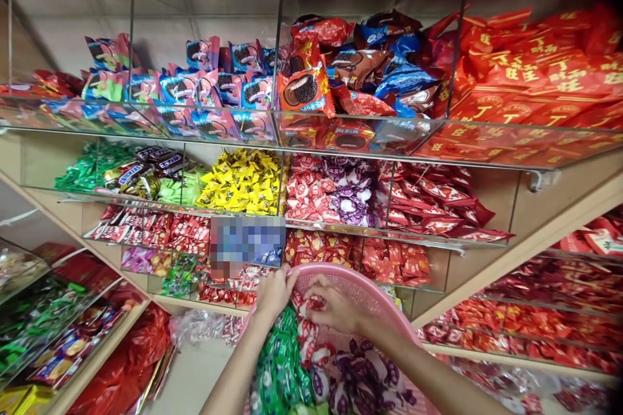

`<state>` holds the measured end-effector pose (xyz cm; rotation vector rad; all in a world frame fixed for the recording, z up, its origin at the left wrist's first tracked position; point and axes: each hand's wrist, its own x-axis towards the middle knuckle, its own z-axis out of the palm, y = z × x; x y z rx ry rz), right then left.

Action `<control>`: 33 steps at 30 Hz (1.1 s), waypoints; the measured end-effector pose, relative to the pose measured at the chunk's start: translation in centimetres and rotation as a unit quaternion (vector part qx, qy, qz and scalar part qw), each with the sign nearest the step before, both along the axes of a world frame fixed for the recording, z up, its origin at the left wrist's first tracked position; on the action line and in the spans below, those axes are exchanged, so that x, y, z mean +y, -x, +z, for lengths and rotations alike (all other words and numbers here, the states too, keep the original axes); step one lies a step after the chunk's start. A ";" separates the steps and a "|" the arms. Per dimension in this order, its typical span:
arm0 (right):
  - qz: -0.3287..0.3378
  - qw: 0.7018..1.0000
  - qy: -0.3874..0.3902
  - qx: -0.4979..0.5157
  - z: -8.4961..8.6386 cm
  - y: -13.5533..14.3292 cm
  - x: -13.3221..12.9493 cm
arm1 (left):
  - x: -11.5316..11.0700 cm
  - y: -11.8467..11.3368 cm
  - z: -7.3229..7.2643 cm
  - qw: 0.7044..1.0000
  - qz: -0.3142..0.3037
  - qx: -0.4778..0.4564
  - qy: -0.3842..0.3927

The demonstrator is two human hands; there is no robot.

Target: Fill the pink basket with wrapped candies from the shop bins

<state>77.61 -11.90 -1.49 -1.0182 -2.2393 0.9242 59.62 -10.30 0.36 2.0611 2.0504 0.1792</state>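
A pink plastic basket (396,318) is at the lower middle, with green-wrapped candies (280,360), red-and-white ones (309,337) and purple-and-white ones (365,373) inside. My left hand (273,292) grips the basket's far rim at its left part, thumb and fingers closed on it. Over the red-and-white candies, inside the basket, is my right hand (333,305). Its fingers are curled down onto those candies, with red-and-white wrappers between and under the fingertips.
Tiered clear shelves ahead hold yellow candies (243,181), red-and-white and purple candies (348,191), packaged cookies (306,87) and red packets (540,78). More candy shelves stand at both sides. A red plastic bag (131,363) lies lower left.
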 end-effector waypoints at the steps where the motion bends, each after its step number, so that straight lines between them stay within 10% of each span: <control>1: 0.012 1.000 -0.008 0.000 -0.5 0.0 0.2 | 0.0 0.0 0.0 1.000 0.001 0.001 -0.001; 15: 0.026 0.998 -0.036 0.039 -3.2 0.3 0.2 | -0.2 0.1 -0.2 1.000 0.002 -0.004 -0.009; 24: 0.033 0.993 -0.043 -0.104 -3.1 -0.2 -0.4 | -0.2 0.2 -0.6 1.000 0.004 -0.013 -0.021; 28: 0.038 0.988 -0.067 -0.135 -0.8 -0.4 -0.8 | -0.2 0.2 -0.6 1.000 0.010 -0.016 -0.015; 33: 0.059 0.975 -0.211 -0.047 7.2 -0.4 -0.7 | -0.5 0.0 -0.2 1.000 0.017 -0.013 0.003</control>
